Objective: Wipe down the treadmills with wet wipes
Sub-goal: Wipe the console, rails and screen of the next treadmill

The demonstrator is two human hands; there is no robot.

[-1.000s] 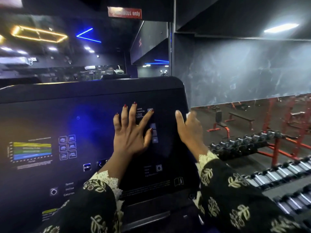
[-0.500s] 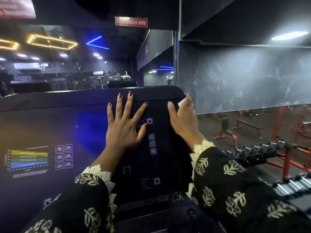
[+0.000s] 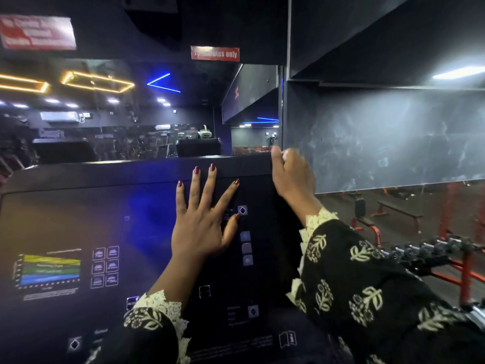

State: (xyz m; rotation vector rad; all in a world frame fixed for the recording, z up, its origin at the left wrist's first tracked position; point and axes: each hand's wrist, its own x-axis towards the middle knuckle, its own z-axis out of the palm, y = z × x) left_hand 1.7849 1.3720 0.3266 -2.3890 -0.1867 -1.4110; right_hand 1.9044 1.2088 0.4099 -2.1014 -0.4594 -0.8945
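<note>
Both your hands are on the treadmill console (image 3: 78, 211).
Your left hand (image 3: 199, 229) lies flat on the dark screen face near its top edge, fingers (image 3: 194, 193) straight and spread. Your right hand (image 3: 291, 177) sits at the console's upper right corner, its fingers curled over the edge and gripping it. Whether a wet wipe lies under them cannot be told.

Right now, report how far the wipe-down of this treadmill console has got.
Done: cannot be judged; the dark treadmill console shows no wet trace. In hand: the right hand curls over its top right corner with a pale scrap, likely the wet wipe, while the left hand lies flat on the panel. Still to do: apparently the wide screen face with the coloured chart.
</note>
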